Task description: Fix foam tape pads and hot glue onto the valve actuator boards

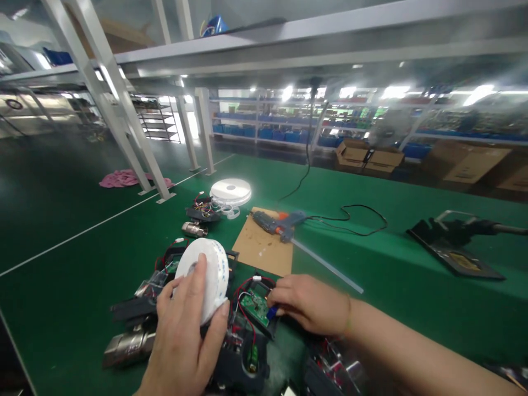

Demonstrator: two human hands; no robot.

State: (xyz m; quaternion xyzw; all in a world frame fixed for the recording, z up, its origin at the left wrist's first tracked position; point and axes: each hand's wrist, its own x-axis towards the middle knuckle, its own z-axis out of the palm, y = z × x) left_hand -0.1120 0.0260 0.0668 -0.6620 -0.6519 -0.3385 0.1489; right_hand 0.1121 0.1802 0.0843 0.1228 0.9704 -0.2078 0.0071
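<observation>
Your left hand [181,324] grips a white tape roll [216,280]; your right hand [309,302] pinches a small blue piece [272,312].
The green circuit board [252,306] sits between them, beside your right fingertips; beyond, a glue gun [284,224] lies partly on cardboard [264,256].

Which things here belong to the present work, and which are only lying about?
In work, apparently:
white roll, in left hand
blue piece, at right hand
green circuit board

Probably just lying about:
pink cloth
cardboard boxes
glue gun, perhaps

Pink cloth [119,179] by pale posts [150,165] — farther off, cardboard boxes [384,159] before shelves [258,118] with blue bins [278,134].
</observation>
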